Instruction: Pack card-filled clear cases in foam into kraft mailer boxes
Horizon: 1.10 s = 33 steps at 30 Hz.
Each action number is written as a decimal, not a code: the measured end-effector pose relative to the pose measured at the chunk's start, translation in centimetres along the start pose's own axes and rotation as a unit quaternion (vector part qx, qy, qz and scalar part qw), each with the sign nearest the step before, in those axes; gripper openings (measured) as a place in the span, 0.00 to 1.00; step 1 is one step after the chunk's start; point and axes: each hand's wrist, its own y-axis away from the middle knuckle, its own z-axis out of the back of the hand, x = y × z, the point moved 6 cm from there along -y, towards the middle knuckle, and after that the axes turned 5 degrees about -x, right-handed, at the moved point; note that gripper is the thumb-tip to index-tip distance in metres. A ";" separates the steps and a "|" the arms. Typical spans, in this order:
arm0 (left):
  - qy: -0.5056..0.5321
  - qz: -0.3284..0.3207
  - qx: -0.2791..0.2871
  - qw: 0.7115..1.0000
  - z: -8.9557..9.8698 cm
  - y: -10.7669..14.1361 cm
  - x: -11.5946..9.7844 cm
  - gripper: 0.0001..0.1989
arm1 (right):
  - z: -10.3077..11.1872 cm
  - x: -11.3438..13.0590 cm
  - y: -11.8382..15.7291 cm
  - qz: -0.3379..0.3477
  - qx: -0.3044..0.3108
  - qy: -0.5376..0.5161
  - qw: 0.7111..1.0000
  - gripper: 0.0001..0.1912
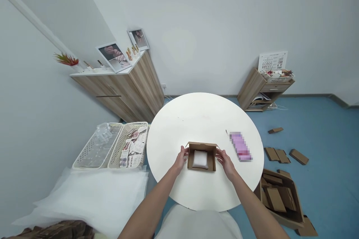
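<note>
An open brown cardboard box (202, 167) rests on the round white table (207, 194), its lid flap raised at the far side. Inside it lies a white wrapped packet (200, 159). My left hand (181, 158) holds the box's left side, fingers at the upper edge near a side flap. On the opposite side, my right hand (224, 160) grips the box in the same way. To the right on the table is a blurred pink and purple item (240, 147), touched by neither hand.
Two white baskets (112, 161) stand left of the table, one with printed cards. White sheets (98, 190) lie nearer. A large carton (294, 209) of small boxes is at the lower right, with loose boxes (298, 156) on the floor. Cabinets (123, 93) stand behind.
</note>
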 end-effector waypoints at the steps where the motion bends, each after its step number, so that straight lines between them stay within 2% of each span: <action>1: 0.003 0.007 0.006 1.000 0.0 0.1 0.2 0.39 | 0.1 -0.2 0.3 -0.005 0.002 -0.001 1.000 0.33; 8: 0.006 0.037 0.031 0.999 0.6 1.0 1.1 0.35 | -0.5 0.0 2.7 -0.025 0.029 -0.002 0.999 0.30; 15: -0.007 0.015 0.072 0.997 -0.3 1.5 2.3 0.27 | -1.0 0.3 4.2 -0.047 0.048 0.081 0.994 0.28; 17: -0.046 0.003 0.051 0.998 -0.3 1.5 2.9 0.25 | -0.8 -0.3 4.3 -0.048 0.029 0.112 0.992 0.28; 19: -0.099 -0.007 0.011 0.995 -0.1 1.4 3.5 0.24 | -0.3 -1.0 4.2 -0.040 -0.020 0.164 0.985 0.28; 24: -0.233 -0.017 -0.070 0.970 0.4 1.2 5.1 0.27 | 0.8 -2.8 4.3 -0.005 -0.110 0.317 0.942 0.28; 29: -0.276 -0.021 -0.068 0.959 0.1 1.2 6.1 0.25 | 1.0 -4.2 4.3 -0.014 -0.113 0.358 0.927 0.23; 33: -0.287 -0.039 -0.088 0.953 0.0 1.3 5.8 0.25 | 0.9 -4.4 4.4 -0.015 -0.112 0.374 0.921 0.23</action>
